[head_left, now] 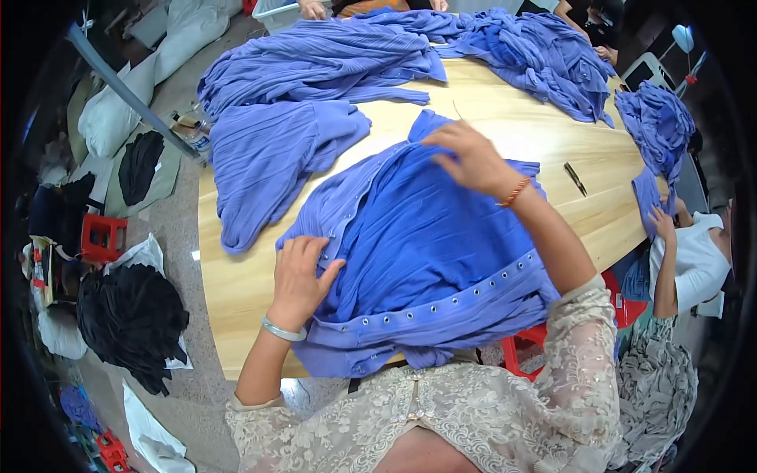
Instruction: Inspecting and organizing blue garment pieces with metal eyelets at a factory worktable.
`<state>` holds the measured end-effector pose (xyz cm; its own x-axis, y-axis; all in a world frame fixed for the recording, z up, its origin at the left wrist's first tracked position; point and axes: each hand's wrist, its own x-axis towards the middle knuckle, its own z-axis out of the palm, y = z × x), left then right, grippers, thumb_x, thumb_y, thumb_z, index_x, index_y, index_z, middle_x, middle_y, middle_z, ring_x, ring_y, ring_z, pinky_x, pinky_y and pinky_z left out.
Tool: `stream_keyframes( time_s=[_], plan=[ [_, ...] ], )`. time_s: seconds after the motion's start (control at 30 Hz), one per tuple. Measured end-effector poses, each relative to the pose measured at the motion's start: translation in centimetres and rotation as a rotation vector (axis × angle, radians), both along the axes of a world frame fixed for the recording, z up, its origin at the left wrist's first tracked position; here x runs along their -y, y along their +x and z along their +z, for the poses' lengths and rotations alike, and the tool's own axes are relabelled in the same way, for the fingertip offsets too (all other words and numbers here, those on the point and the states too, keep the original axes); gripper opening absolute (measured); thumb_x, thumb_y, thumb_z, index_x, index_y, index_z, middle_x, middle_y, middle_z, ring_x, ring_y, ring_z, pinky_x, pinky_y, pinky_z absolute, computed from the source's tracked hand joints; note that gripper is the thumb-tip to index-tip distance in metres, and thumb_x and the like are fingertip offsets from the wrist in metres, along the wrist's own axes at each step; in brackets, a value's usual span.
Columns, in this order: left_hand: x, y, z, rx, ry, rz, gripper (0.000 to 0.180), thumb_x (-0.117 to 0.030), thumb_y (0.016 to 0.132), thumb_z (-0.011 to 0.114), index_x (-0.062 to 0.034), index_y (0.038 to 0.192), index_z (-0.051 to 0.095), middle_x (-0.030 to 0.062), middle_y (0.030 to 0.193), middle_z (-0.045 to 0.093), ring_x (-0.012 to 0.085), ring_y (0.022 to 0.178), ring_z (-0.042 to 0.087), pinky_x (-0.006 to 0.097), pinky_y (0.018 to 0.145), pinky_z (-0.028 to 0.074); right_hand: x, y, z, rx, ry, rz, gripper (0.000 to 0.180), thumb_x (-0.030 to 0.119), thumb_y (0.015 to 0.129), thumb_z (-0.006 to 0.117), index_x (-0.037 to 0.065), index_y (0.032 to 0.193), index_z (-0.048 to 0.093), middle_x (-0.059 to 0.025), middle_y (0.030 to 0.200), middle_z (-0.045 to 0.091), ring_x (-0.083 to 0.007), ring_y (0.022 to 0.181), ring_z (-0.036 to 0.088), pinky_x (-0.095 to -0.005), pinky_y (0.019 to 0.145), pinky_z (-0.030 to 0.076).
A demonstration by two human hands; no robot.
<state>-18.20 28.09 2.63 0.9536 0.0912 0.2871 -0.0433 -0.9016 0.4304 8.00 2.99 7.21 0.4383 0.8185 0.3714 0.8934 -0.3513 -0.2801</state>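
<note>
A periwinkle-blue pleated garment [441,221] lies spread before me, its brighter blue inner side up. Metal snaps or eyelets dot both front edges. On its left edge, my left hand [300,276] rests with fingers over the snap strip and thumb held apart. Near the upper end, by the collar, my right hand [471,158] hovers or lightly touches the cloth, fingers curved and thumb apart. Whether it pinches anything small cannot be seen. A thin thread shows just beyond its fingers. Dark thread snips [576,179] lie on the wooden table [520,142] to the right.
More blue garments are heaped at the far left [323,59], far right [536,59] and right edge [658,130]. A person in white [690,264] works at the right; other people's hands show at the far side. Black cloth [134,323] and red stools [102,238] stand left on the floor.
</note>
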Motion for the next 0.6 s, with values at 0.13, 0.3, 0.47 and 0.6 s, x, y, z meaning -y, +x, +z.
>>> stream_keyframes(
  time_s=[0.13, 0.3, 0.47, 0.6],
  plan=[
    [0.2, 0.3, -0.1, 0.058, 0.028, 0.012, 0.024, -0.009, 0.081, 0.070, -0.0043, 0.103, 0.063, 0.0120, 0.102, 0.062, 0.0308, 0.095, 0.056, 0.040, 0.081, 0.044, -6.9, -1.5, -0.1, -0.072, -0.105, 0.305, 0.038, 0.011, 0.077, 0.072, 0.011, 0.114, 0.066, -0.0055, 0.107, 0.065, -0.0266, 0.108, 0.056, -0.0387, 0.095, 0.044],
    [-0.7, 0.3, 0.8, 0.180, -0.080, 0.049, 0.016, 0.000, 0.081, 0.064, -0.0030, 0.097, 0.062, 0.0134, 0.092, 0.064, 0.0326, 0.086, 0.059, 0.040, 0.076, 0.047, -10.1, -3.5, -1.0, -0.082, -0.158, 0.519, 0.039, 0.024, 0.078, 0.074, 0.012, 0.114, 0.064, -0.0061, 0.103, 0.064, -0.0265, 0.106, 0.057, -0.0407, 0.093, 0.043],
    [-0.9, -1.5, 4.6, 0.275, -0.105, -0.028, 0.021, 0.008, 0.078, 0.065, -0.0018, 0.096, 0.062, 0.0144, 0.088, 0.063, 0.0330, 0.077, 0.059, 0.041, 0.070, 0.048, -11.2, -5.9, -1.0, -0.310, 0.002, 0.571, 0.028, 0.020, 0.079, 0.074, 0.012, 0.104, 0.065, -0.0078, 0.095, 0.067, -0.0296, 0.089, 0.065, -0.0405, 0.077, 0.051],
    [-3.1, -4.3, 5.8, 0.314, 0.028, 0.118, 0.022, 0.012, 0.078, 0.062, 0.0001, 0.097, 0.060, 0.0153, 0.089, 0.062, 0.0326, 0.078, 0.059, 0.039, 0.067, 0.047, -8.3, -1.5, 0.4, -0.314, -0.009, 0.210, 0.032, 0.009, 0.073, 0.070, 0.018, 0.103, 0.068, -0.0070, 0.088, 0.070, -0.0254, 0.080, 0.069, -0.0348, 0.071, 0.054]
  ],
)
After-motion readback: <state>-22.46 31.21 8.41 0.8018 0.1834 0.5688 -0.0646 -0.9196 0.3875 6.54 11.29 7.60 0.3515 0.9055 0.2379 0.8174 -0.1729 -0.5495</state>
